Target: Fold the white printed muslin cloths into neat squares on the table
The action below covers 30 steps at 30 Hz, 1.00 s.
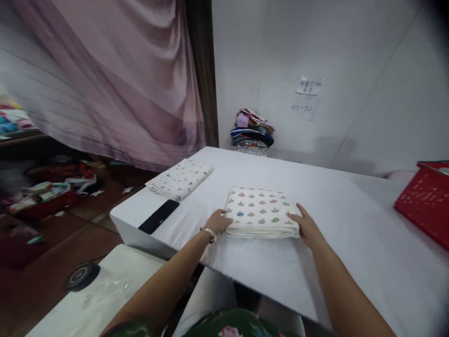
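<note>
A folded white cloth (261, 210), thick with several layers and printed with grey, red, blue and green shapes, lies flat on the white table in front of me. My left hand (217, 222) grips its left edge, thumb over the near corner, a silver bracelet on the wrist. At the opposite edge, my right hand (307, 227) holds the near right corner between thumb and fingers. The underside of the cloth and some fingertips are hidden. Farther left lies a second folded white cloth (182, 179) with a small print, beyond a black phone (159, 216).
The white table (336, 210) meets a pale wall, where a pile of folded textiles (252, 133) stands. A red basket (428, 201) sits at the right. Lower left, a white surface (122, 290) bears a jar with a dark lid (82, 276). A pink curtain (150, 79) hangs behind.
</note>
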Available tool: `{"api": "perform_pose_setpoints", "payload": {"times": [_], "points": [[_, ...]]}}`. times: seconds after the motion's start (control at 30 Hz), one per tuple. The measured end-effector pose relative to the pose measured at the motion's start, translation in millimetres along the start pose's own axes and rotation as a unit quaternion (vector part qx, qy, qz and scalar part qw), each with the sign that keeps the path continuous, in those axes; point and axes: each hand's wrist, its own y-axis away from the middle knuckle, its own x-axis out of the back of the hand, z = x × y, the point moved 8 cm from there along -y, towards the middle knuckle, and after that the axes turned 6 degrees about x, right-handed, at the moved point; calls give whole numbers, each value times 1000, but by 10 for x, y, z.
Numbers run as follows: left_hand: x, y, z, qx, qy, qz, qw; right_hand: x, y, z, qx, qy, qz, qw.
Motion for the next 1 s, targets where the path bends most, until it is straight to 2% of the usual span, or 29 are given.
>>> {"api": "perform_pose_setpoints", "payload": {"times": [0.13, 0.27, 0.43, 0.57, 0.63, 0.77, 0.87, 0.93, 1.0], "points": [[-60, 72, 14, -16, -26, 2, 1000, 115, 51, 101, -46, 41, 11, 998], [-51, 89, -7, -26, -4, 19, 999, 114, 115, 124, -49, 55, 14, 997], [-102, 58, -81, 4, 120, -21, 993, 71, 115, 84, -51, 51, 5, 997], [-183, 70, -105, 35, 239, -64, 968, 68, 68, 15, -36, 46, 2, 998], [-246, 99, -123, 45, 259, -79, 962, 85, 61, -43, -14, 44, 3, 999], [-334, 159, -164, 12, 218, -74, 973, 150, 112, -34, -39, 82, 8, 996], [-331, 196, -167, -32, 177, -75, 981, 178, 128, -26, -57, 126, -2, 990], [-253, 228, -124, -67, 134, -56, 987, 203, 98, -87, -40, 206, 1, 978], [-138, 271, -51, -97, 83, -16, 992, 203, 58, -225, 16, 317, 23, 948]]}}
